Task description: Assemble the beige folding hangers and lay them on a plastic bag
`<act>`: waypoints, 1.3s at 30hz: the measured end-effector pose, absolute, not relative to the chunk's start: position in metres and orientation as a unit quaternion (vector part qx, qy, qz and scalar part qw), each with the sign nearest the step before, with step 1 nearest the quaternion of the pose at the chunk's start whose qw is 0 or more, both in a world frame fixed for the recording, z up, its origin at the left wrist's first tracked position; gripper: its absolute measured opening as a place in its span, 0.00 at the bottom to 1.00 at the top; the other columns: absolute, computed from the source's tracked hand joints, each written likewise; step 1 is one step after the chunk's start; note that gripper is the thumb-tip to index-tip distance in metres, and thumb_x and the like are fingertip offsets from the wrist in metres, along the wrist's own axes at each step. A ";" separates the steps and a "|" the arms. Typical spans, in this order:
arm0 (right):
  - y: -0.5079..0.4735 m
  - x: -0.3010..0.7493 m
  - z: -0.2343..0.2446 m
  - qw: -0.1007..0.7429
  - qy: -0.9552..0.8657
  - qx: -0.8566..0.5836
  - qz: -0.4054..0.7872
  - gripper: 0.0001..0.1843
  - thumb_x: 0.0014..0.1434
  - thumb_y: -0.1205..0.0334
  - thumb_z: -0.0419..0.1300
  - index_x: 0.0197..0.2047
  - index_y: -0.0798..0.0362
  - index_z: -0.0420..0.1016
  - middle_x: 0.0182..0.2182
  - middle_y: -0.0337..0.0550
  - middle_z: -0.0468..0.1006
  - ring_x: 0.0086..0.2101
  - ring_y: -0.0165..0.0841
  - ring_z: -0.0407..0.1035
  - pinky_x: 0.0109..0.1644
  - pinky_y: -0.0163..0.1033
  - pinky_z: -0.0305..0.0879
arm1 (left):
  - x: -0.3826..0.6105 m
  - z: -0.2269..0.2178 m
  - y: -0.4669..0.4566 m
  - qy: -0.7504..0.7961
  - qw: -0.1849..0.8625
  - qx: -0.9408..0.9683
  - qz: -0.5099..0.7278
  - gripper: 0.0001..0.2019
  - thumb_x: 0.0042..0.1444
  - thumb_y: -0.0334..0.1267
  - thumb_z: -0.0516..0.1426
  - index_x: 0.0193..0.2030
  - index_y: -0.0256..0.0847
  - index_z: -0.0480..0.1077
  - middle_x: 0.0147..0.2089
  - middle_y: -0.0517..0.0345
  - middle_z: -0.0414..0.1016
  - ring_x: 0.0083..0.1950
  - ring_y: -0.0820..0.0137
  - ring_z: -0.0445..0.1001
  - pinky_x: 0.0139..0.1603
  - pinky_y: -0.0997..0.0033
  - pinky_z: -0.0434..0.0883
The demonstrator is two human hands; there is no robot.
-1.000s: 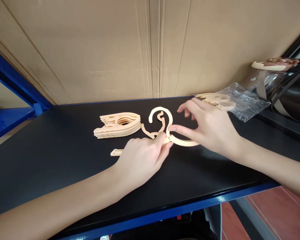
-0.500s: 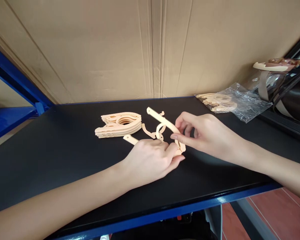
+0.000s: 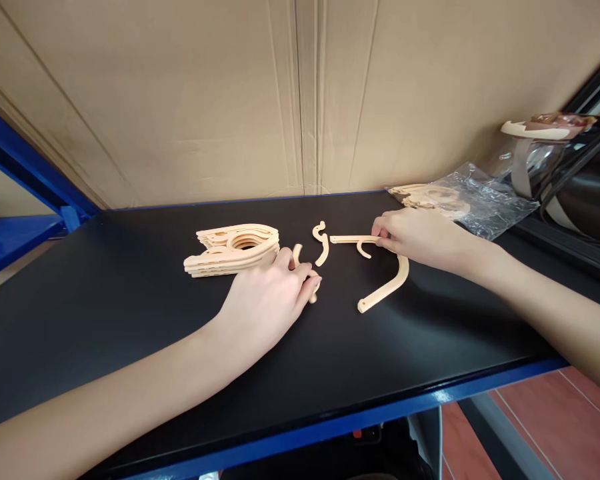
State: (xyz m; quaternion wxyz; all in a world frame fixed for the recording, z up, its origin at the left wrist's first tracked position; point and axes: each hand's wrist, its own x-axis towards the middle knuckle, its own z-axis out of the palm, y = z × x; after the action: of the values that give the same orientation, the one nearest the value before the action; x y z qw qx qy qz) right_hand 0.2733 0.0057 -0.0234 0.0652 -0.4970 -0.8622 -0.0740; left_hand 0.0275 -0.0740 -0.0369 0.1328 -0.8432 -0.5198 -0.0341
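My left hand (image 3: 270,293) is closed on a small curved beige piece, probably a hanger hook (image 3: 297,254); its ends stick out past the fingertips. Just beyond those fingers, another loose hook-shaped piece (image 3: 324,250) lies on the black tabletop. My right hand (image 3: 415,237) pinches a beige plastic hanger arm (image 3: 347,239) with a small curved prong beneath it. A second, bent arm (image 3: 387,291) reaches toward me below that hand; whether the two arms join is hidden. Left of the pieces, beside my left hand, sits a stack of folded beige hangers (image 3: 230,250).
A clear plastic bag (image 3: 490,207) with beige pieces inside lies at the back right, near a dark bag (image 3: 587,187). Cardboard (image 3: 205,100) stands along the back. The black tabletop (image 3: 105,320) has a blue front edge (image 3: 330,430).
My hands have drawn apart. The right has carried the hanger arms right and lowered them; the left has let go of them, moved left, and closed on a small curved piece.
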 end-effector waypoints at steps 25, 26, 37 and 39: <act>-0.026 0.257 -0.010 0.018 -0.932 -0.278 0.231 0.16 0.66 0.48 0.50 0.34 0.50 0.66 0.26 0.34 0.69 0.28 0.29 0.63 0.30 0.34 0.53 | 0.025 -0.029 -0.067 -0.537 -0.360 -0.720 -0.255 0.14 0.62 0.37 0.45 0.52 0.43 0.64 0.33 0.61 0.66 0.27 0.72 0.64 0.25 0.74 0.62; -0.026 0.256 -0.012 0.019 -0.931 -0.276 0.240 0.16 0.66 0.48 0.50 0.34 0.50 0.66 0.26 0.34 0.68 0.27 0.28 0.62 0.30 0.34 0.53 | 0.027 -0.027 -0.067 -0.543 -0.410 -0.678 -0.278 0.11 0.61 0.36 0.46 0.48 0.43 0.65 0.30 0.63 0.63 0.26 0.73 0.62 0.23 0.76 0.60; -0.040 0.243 -0.018 0.058 -0.927 -0.273 0.249 0.17 0.67 0.46 0.49 0.38 0.51 0.68 0.31 0.37 0.73 0.27 0.28 0.63 0.31 0.34 0.55 | 0.035 -0.015 -0.073 -0.487 -0.477 -0.532 -0.502 0.17 0.68 0.41 0.44 0.28 0.41 0.61 0.29 0.62 0.57 0.29 0.76 0.60 0.26 0.82 0.63; -0.041 0.242 -0.019 0.060 -0.933 -0.267 0.234 0.16 0.68 0.48 0.48 0.39 0.51 0.68 0.30 0.36 0.73 0.26 0.27 0.63 0.31 0.34 0.56 | 0.033 -0.017 -0.071 -0.513 -0.436 -0.540 -0.505 0.16 0.68 0.45 0.44 0.32 0.42 0.63 0.27 0.65 0.53 0.24 0.77 0.54 0.19 0.83 0.57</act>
State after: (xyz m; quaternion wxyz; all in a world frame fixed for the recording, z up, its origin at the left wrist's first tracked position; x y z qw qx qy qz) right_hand 0.2420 -0.0408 -0.0190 0.0595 -0.2674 -0.9328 0.2344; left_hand 0.0329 -0.0713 -0.0166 -0.4363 -0.5396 -0.5131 -0.5051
